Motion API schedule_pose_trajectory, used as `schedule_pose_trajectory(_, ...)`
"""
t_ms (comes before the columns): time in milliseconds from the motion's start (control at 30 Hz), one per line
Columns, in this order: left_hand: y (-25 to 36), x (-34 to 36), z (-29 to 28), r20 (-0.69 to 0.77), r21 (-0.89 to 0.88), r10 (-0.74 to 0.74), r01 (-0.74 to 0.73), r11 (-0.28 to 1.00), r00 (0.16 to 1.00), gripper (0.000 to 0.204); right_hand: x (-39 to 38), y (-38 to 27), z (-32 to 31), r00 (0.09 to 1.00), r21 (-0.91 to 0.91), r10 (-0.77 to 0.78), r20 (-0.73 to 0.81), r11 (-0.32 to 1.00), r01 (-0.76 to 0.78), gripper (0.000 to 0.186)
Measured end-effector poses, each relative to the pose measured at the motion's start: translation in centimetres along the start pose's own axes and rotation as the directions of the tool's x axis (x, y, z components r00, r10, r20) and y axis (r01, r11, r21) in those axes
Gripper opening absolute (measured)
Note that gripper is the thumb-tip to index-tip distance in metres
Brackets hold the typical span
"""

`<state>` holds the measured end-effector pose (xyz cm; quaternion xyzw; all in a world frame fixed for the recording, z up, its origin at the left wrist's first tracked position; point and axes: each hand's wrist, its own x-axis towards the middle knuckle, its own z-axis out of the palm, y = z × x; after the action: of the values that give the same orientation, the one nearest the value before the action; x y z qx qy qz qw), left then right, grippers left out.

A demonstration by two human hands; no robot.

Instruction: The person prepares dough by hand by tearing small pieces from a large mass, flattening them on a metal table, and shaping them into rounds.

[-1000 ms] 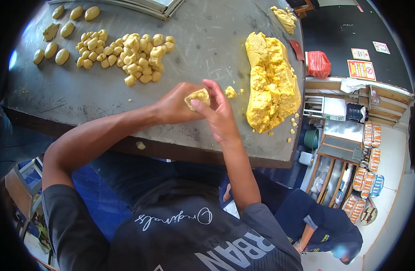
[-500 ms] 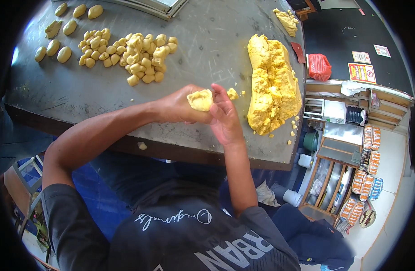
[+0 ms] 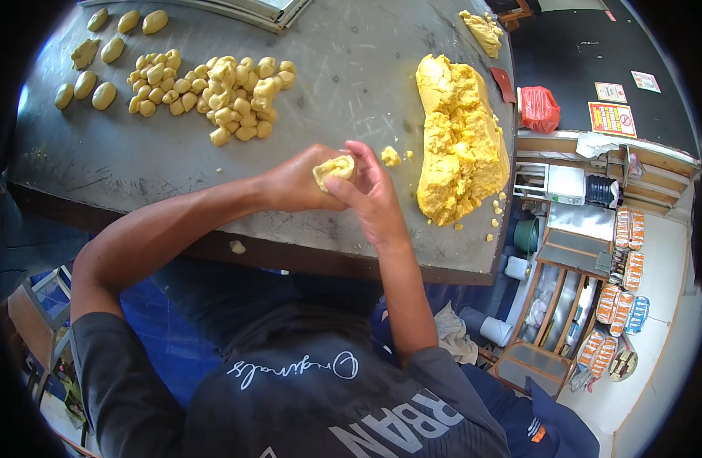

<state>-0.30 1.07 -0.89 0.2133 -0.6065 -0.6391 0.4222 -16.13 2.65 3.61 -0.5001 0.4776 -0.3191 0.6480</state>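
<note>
Over the near part of the table, my left hand [image 3: 296, 180] is wrapped round a small piece of dough [image 3: 329, 168], pale yellow and cupped, with a raised rim. From the right, my right hand [image 3: 378, 204] closes on the same piece; its thumb presses at the rim and its fingers curve behind. The left fingertips are hidden. Just right of my hands lies a yellow crumb [image 3: 391, 156], and beyond it a big crumbly yellow mass [image 3: 464, 145]. Further left and back, small dough balls [image 3: 240, 95] are heaped on the metal tabletop [image 3: 343, 76].
Several larger smooth dough pieces [image 3: 104, 95] sit at the far left. At the far right corner are a yellow lump [image 3: 482, 34] and a red scraper-like piece [image 3: 504, 84]. A red plastic bag [image 3: 538, 109] stands past the right edge. A person in dark blue [image 3: 546, 427] is at lower right.
My right thumb has come over onto the dough's rim, and the cupped piece has tilted and narrowed. The view has shifted slightly. At lower right the person in dark blue has moved.
</note>
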Motion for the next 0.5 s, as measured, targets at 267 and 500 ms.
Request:
schedule_pose_trajectory(267, 0.8, -0.1, -0.6, 0.018, 0.126, -0.098, 0.095, 0.987, 0.995, 0.023, -0.3, 1.0, -0.6, 0.997, 0.39, -0.072, 0.031, 0.919, 0.054, 0.061)
schedule_pose_trajectory(500, 0.7, -0.6, -0.3, -0.066, 0.188, -0.053, 0.065, 0.98, 0.996, 0.026, 0.0, 1.2, 0.2, 0.995, 0.132, -0.103, -0.017, 0.986, 0.104, 0.064)
